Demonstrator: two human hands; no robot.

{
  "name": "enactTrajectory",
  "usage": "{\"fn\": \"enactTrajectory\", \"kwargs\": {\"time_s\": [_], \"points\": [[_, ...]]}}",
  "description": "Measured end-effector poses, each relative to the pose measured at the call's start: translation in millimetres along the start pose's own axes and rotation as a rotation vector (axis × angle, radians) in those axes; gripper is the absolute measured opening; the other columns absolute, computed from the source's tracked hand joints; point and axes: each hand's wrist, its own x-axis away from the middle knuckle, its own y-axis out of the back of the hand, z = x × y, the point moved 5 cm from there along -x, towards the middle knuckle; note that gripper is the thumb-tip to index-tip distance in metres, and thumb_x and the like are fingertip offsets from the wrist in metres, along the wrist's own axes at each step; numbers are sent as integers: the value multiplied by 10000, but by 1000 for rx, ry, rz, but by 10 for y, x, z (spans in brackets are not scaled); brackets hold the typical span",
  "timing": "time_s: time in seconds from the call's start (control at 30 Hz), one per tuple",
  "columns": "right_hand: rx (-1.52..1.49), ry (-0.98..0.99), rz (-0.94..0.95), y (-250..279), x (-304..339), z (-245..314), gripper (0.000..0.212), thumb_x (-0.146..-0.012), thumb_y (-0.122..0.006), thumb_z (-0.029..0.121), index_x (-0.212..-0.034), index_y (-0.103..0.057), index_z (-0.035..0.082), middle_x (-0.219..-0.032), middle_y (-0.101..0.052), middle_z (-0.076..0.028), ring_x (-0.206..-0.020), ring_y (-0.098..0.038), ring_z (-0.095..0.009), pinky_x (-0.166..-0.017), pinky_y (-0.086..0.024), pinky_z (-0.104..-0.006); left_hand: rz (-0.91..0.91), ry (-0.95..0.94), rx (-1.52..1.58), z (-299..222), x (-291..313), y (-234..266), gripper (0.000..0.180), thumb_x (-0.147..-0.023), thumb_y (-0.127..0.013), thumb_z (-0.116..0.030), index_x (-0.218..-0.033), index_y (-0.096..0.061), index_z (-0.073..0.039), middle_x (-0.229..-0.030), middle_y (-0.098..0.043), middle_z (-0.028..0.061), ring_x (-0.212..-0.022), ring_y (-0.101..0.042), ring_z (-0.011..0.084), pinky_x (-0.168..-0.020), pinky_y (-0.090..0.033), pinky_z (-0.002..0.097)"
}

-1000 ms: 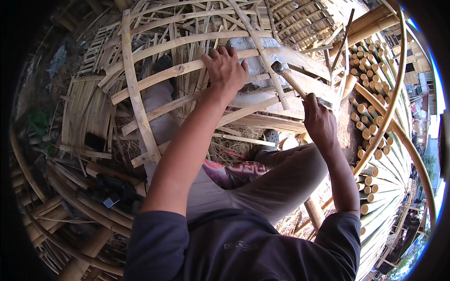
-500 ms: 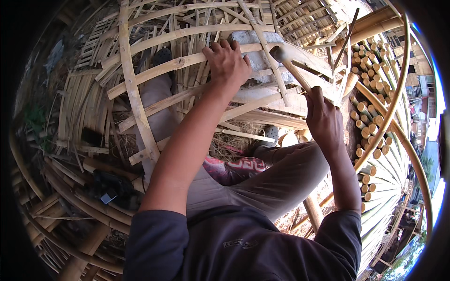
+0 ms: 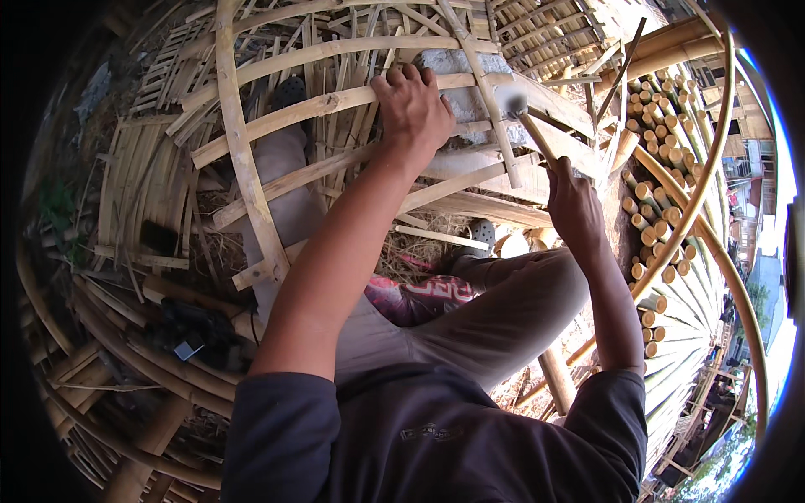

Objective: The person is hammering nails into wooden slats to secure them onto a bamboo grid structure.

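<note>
Has a bamboo lattice (image 3: pixel 323 52) partly over a pale block (image 3: pixel 465 102); holds one slat (image 3: pixel 335 101) in curled fingers of the left hand (image 3: pixel 415 109); grips a hammer (image 3: pixel 537 134), near the block, in wrapped fingers of the right hand (image 3: pixel 574 201); risks bruised knuckles from a glancing blow.

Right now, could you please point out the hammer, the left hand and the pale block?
Hammer (image 3: pixel 537 137): head view, on its handle.
Left hand (image 3: pixel 413 111): head view, on the back of it.
Pale block (image 3: pixel 467 106): head view, on its upper face.
</note>
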Motion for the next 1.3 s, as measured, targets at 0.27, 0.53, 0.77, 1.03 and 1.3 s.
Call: {"fn": "enactTrajectory", "kwargs": {"time_s": [0.27, 0.53, 0.77, 1.03, 1.3], "points": [[-311, 100, -275, 111, 161, 32, 118, -963, -555, 67, -947, -443, 34, -569, -562, -214, -514, -593, -416, -428, -437, -479, 29, 31, 21, 18, -7, -36, 455, -878, -549, -443, -1157, -636, -95, -1070, -643, 114, -1015, -592, 285, -842, -388, 490], [-411, 57, -56, -114, 61, -31, 119, -996, -525, 110, -951, -449, 32, -596, -565, -230, -542, -570, -449, -459, -380, -508, 18, 32, 6, 32, 13, -51, 444, -863, -578, -419, -1134, -637, -73, -1074, -649, 115, -1035, -592, 280, -861, -391, 502], [-365, 49, -210, -327, 94, -137, 124, -989, -521, 90, -962, -428, 11, -610, -564, -255, -545, -565, -467, -456, -384, -507, -19, 34, 32, -4, -4, -55, 450, -859, -581, -416, -1141, -635, -69, -1071, -647, 121, -1036, -593, 279, -856, -398, 495], [-624, -243, -208, -207, 87, -452, 224, -1041, -442, 166, -882, -424, 10, -539, -473, -135, -440, -473, -271, -447, -351, -410, 48, 26, 20, 28, -21, -13, 457, -859, -572, -410, -1155, -629, -66, -1080, -643, 119, -1053, -586, 284, -847, -405, 497], [-494, -150, 50, -578, 29, -434, 165, -1020, -487, 133, -938, -462, -7, -667, -565, -290, -630, -559, -499, -527, -403, -503, 36, 17, -49, 41, 32, -31, 468, -852, -555, -398, -1177, -613, -67, -1080, -618, 106, -992, -570, 246, -872, -396, 468]]}}
